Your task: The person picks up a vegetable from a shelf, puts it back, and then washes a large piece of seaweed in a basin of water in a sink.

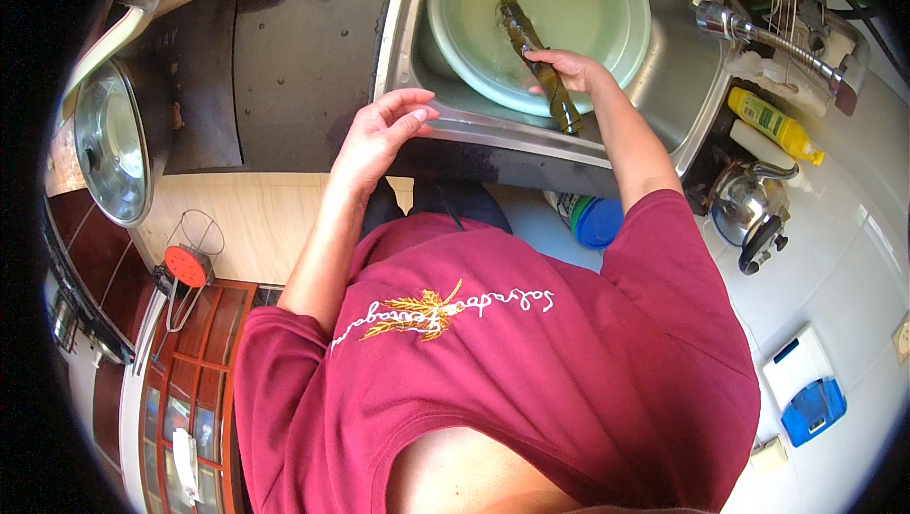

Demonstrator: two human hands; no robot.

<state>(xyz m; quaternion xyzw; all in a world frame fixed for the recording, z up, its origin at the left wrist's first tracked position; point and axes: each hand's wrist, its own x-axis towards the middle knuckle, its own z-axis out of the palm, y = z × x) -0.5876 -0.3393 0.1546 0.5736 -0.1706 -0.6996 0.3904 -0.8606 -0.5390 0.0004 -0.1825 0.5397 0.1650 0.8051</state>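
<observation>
My right hand point(570, 70) grips a long, wet, dark olive-brown strip of what looks like folded kelp point(517, 26), with the thumb on top. The strip slants across the pale green basin point(631, 50), its upper end over the cloudy water and its lower end past the near rim. Some of my right fingers are hidden beneath it. Left of the basin, at the sink's front edge, my left hand point(384, 130) hovers with loosely curved fingers and holds nothing.
The basin stands in a steel sink point(678, 97). On its right are a faucet point(758, 36), a yellow bottle point(773, 124) and a steel kettle point(749, 206). A dark countertop point(303, 59) extends left to a pot with a glass lid point(112, 143). A blue-lidded container point(599, 222) sits below the counter.
</observation>
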